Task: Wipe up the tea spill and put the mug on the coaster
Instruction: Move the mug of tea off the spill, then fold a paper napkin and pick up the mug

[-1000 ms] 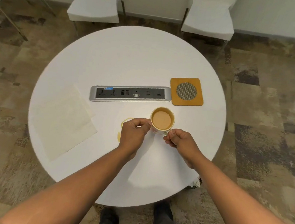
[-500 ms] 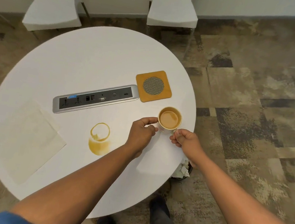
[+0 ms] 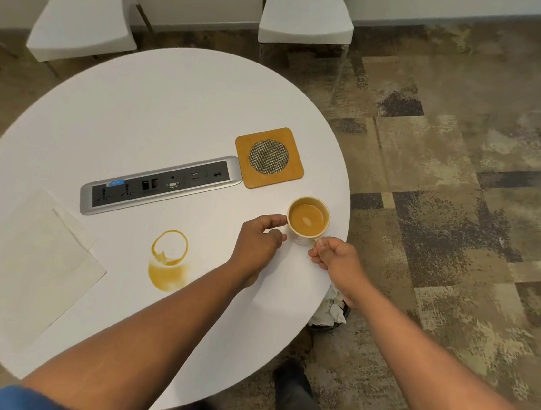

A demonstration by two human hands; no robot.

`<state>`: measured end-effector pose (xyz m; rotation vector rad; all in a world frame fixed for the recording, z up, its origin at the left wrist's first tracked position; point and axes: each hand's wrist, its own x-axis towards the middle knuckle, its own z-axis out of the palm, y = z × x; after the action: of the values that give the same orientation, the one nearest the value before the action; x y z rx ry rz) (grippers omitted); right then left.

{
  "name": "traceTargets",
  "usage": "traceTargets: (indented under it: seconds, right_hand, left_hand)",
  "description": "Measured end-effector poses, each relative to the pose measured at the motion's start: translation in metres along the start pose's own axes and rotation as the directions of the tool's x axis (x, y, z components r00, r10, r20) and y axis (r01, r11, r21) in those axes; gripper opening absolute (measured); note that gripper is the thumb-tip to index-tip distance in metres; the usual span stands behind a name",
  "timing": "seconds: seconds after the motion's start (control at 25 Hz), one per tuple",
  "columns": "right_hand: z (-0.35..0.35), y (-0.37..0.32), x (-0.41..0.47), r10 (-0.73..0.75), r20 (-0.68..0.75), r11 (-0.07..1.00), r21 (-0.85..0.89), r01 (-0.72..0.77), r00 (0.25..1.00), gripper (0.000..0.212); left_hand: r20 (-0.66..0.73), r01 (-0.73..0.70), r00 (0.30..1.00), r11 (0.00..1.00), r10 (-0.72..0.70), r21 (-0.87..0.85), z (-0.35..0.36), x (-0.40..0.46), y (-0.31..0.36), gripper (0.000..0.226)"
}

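Note:
A white mug full of milky tea is near the right edge of the round white table. My right hand pinches its handle. My left hand touches the mug's left side with thumb and fingertips. A square wooden coaster with a round mesh centre lies just behind the mug, apart from it. A tea spill, a ring with a puddle below it, marks the table left of my left forearm. A pale paper napkin lies flat at the table's left side.
A silver power and socket strip is set into the table between the coaster and the napkin. Two white chairs stand behind the table. A bin with crumpled paper shows under the table's right edge. My shoes are below.
The mug has moved right from over the spill towards the table's right edge, near the coaster, with both hands on it. The tea ring and puddle are now uncovered. The camera view shifted right.

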<state>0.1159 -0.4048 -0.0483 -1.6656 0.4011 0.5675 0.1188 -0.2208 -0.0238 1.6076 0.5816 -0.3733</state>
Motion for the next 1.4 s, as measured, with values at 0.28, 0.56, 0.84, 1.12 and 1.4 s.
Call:
traceTargets:
  seconds: [0.28, 0.56, 0.84, 1.12, 1.4]
  right_hand:
    - [-0.003, -0.001, 0.002, -0.016, 0.004, 0.998, -0.067, 0.017, 1.000, 0.023]
    - [0.010, 0.017, -0.019, -0.417, -0.286, 0.804, -0.559, 0.203, 0.863, 0.037]
    - [0.100, -0.003, -0.026, -0.614, 0.031, 0.451, -0.806, 0.383, 0.788, 0.050]
    - [0.248, -0.015, -0.030, -0.566, 0.450, 0.316, -0.655, 0.686, 0.690, 0.036]
    - [0.379, -0.007, -0.040, -0.300, 0.746, 0.241, -0.543, 0.804, 0.594, 0.045]
  left_hand:
    - [0.007, -0.007, 1.000, 1.000, 0.006, 0.010, 0.001, 0.002, -0.001, 0.036]
    - [-0.019, -0.029, 0.999, 0.996, 0.030, 0.085, -0.032, -0.010, -0.016, 0.034]
    - [-0.180, -0.011, 0.982, 0.979, 0.049, 0.206, -0.124, -0.037, -0.060, 0.027]
    - [-0.410, 0.071, 0.911, 0.964, 0.042, 0.257, -0.252, -0.080, -0.127, 0.024]
    - [-0.444, 0.162, 0.887, 0.815, 0.127, 0.556, -0.361, -0.103, -0.184, 0.053]
